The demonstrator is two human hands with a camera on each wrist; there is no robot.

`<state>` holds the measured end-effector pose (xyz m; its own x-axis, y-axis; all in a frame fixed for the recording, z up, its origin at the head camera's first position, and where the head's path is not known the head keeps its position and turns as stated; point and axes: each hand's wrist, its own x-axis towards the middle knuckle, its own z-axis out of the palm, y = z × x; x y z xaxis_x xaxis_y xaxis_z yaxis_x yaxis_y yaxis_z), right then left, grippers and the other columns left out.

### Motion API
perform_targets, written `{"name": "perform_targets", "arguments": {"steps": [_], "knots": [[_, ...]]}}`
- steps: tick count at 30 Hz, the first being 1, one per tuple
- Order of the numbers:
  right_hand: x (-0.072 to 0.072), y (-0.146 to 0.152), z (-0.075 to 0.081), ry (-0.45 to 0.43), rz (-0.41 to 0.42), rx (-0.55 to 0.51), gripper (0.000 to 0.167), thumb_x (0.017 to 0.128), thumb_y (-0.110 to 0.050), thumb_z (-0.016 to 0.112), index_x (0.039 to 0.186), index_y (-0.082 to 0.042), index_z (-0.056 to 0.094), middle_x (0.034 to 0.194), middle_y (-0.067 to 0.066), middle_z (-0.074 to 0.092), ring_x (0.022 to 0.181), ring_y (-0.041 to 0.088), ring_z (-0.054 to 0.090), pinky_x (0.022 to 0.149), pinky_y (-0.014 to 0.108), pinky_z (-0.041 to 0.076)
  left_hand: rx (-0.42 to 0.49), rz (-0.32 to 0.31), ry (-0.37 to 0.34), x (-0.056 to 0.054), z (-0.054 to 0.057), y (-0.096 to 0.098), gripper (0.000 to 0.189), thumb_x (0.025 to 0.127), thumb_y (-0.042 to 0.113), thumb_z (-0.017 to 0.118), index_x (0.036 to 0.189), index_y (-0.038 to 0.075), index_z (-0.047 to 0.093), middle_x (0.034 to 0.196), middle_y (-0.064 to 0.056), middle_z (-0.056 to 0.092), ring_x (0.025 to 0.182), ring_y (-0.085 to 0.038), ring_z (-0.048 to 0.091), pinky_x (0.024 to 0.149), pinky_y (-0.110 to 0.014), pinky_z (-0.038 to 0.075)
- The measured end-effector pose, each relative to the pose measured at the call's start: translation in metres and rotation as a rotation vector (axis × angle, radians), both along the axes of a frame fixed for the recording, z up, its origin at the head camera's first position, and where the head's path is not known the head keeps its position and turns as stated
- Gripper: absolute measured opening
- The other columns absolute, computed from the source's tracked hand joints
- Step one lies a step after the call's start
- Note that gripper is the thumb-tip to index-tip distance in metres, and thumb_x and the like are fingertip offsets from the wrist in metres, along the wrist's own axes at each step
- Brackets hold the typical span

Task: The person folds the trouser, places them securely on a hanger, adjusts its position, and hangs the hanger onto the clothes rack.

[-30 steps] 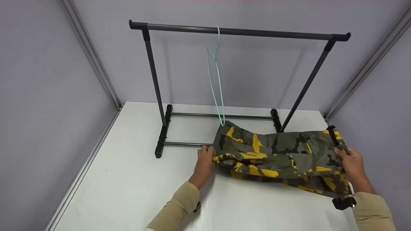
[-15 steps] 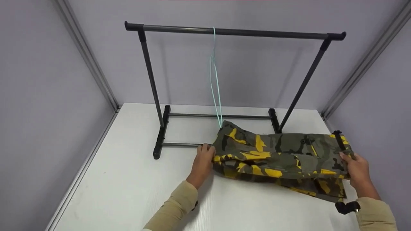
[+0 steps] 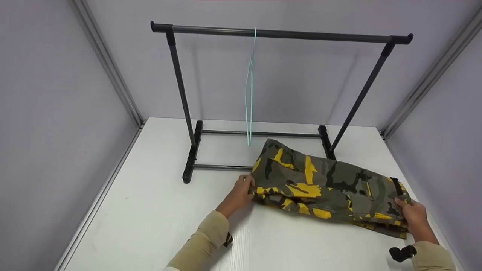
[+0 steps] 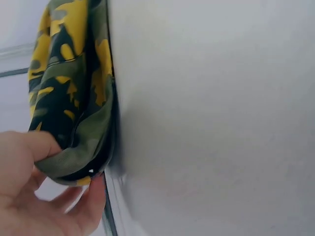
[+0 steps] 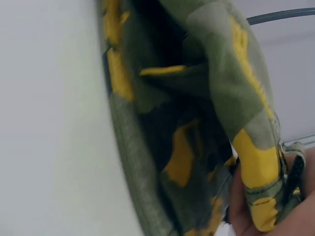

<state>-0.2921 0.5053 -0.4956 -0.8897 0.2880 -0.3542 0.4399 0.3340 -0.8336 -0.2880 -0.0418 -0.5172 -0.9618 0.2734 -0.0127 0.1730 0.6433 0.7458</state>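
A pair of folded camouflage trousers [image 3: 324, 184] in grey-green, black and yellow stretches across the white table, its right end slanting toward the front. At the left end, my left hand [image 3: 241, 190] pinches an edge of the cloth; the left wrist view shows the thumb over the hem [image 4: 74, 162] and the fingers under it. My right hand [image 3: 414, 218] grips the opposite end, close to a black strap [image 3: 397, 186]. In the right wrist view the fingers hold a stitched edge with a loop [image 5: 293, 157], while the folded layers sag open beside them.
A dark metal garment rack [image 3: 301, 34] stands at the back of the white table [image 3: 150, 218]. From its top bar hangs a light-blue wire hanger [image 3: 247, 101], turned nearly edge-on. Grey panels [image 3: 286, 82] enclose the back and sides. The trousers overlap the rack's front base bar [image 3: 222, 167].
My right hand has lowered its end of the trousers toward the front, and the lower layer shows less below. The hanger, earlier touching the cloth, now hangs apart from it. My left hand keeps its hold.
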Motion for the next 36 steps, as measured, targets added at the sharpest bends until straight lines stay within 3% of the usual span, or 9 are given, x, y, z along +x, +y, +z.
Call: {"name": "perform_targets", "arguments": {"steps": [3, 5, 7, 10, 13, 19, 22, 26, 36], "knots": [[0.004, 0.0, -0.006, -0.062, 0.026, 0.013, 0.065, 0.094, -0.04, 0.05, 0.129, 0.012, 0.034, 0.081, -0.002, 0.057, 0.069, 0.008, 0.056, 0.062, 0.029, 0.05, 0.141, -0.109, -0.151, 0.0, 0.0, -0.009, 0.033, 0.087, 0.012, 0.061, 0.111, 0.016, 0.037, 0.13, -0.011, 0.029, 0.117, -0.025, 0.036, 0.092, -0.04, 0.037], [0.005, -0.003, -0.008, -0.067, 0.029, 0.084, 0.061, 0.094, -0.038, 0.048, 0.125, 0.012, 0.037, 0.086, 0.007, 0.058, 0.076, 0.016, 0.057, 0.062, 0.029, 0.048, 0.223, -0.137, -0.25, -0.002, 0.002, -0.014, 0.042, 0.088, 0.025, 0.062, 0.119, 0.018, 0.035, 0.136, -0.013, 0.026, 0.125, -0.027, 0.031, 0.097, -0.043, 0.033], [0.004, -0.006, -0.008, -0.055, 0.016, 0.183, 0.065, 0.092, -0.04, 0.048, 0.129, 0.012, 0.035, 0.101, 0.021, 0.052, 0.092, 0.029, 0.051, 0.066, 0.034, 0.045, 0.299, -0.113, -0.328, -0.006, 0.005, -0.018, 0.054, 0.088, 0.038, 0.062, 0.128, 0.019, 0.031, 0.143, -0.015, 0.023, 0.131, -0.03, 0.025, 0.101, -0.047, 0.029], [0.002, -0.009, -0.007, -0.059, 0.007, 0.315, 0.075, 0.09, -0.045, 0.045, 0.137, 0.011, 0.026, 0.122, 0.037, 0.03, 0.109, 0.047, 0.03, 0.078, 0.047, 0.038, 0.408, -0.021, -0.378, -0.016, 0.004, -0.02, 0.067, 0.089, 0.048, 0.057, 0.137, 0.017, 0.022, 0.148, -0.018, 0.02, 0.136, -0.033, 0.019, 0.104, -0.051, 0.025], [-0.003, -0.012, -0.006, -0.048, 0.015, 0.311, 0.082, 0.09, -0.046, 0.042, 0.141, 0.012, 0.014, 0.128, 0.04, 0.021, 0.114, 0.051, 0.026, 0.085, 0.053, 0.036, 0.483, 0.065, -0.402, -0.028, 0.005, -0.018, 0.072, 0.09, 0.051, 0.054, 0.14, 0.013, 0.019, 0.145, -0.018, 0.027, 0.133, -0.031, 0.028, 0.103, -0.047, 0.027], [-0.006, -0.013, -0.007, 0.008, 0.046, 0.229, 0.083, 0.092, -0.047, 0.037, 0.141, 0.015, 0.008, 0.128, 0.034, 0.029, 0.105, 0.039, 0.041, 0.068, 0.031, 0.044, 0.533, 0.16, -0.444, -0.053, -0.001, 0.001, 0.074, 0.086, 0.056, 0.055, 0.139, 0.012, 0.026, 0.136, -0.012, 0.036, 0.121, -0.024, 0.042, 0.1, -0.041, 0.033], [-0.008, -0.01, -0.008, -0.021, 0.057, 0.206, 0.084, 0.091, -0.05, 0.035, 0.14, 0.014, 0.01, 0.124, 0.031, 0.032, 0.103, 0.036, 0.043, 0.068, 0.031, 0.044, 0.518, 0.187, -0.455, -0.061, -0.002, 0.011, 0.076, 0.085, 0.057, 0.056, 0.139, 0.011, 0.027, 0.131, -0.01, 0.041, 0.115, -0.023, 0.046, 0.097, -0.041, 0.036], [-0.007, -0.007, -0.008, -0.049, 0.087, 0.188, 0.084, 0.092, -0.055, 0.028, 0.138, 0.014, 0.013, 0.121, 0.028, 0.034, 0.102, 0.035, 0.043, 0.071, 0.034, 0.043, 0.56, 0.213, -0.467, -0.064, -0.002, 0.018, 0.072, 0.086, 0.051, 0.059, 0.138, 0.01, 0.032, 0.121, -0.009, 0.05, 0.106, -0.022, 0.052, 0.091, -0.04, 0.041], [-0.004, -0.013, -0.003, -0.003, 0.102, 0.107, 0.09, 0.091, -0.064, 0.013, 0.145, 0.007, -0.003, 0.142, 0.033, 0.013, 0.121, 0.043, 0.026, 0.094, 0.054, 0.029, 0.595, 0.229, -0.327, -0.065, -0.004, 0.026, 0.04, 0.093, 0.027, 0.058, 0.125, 0.007, 0.045, 0.11, -0.005, 0.053, 0.097, -0.019, 0.054, 0.087, -0.037, 0.043]]}}
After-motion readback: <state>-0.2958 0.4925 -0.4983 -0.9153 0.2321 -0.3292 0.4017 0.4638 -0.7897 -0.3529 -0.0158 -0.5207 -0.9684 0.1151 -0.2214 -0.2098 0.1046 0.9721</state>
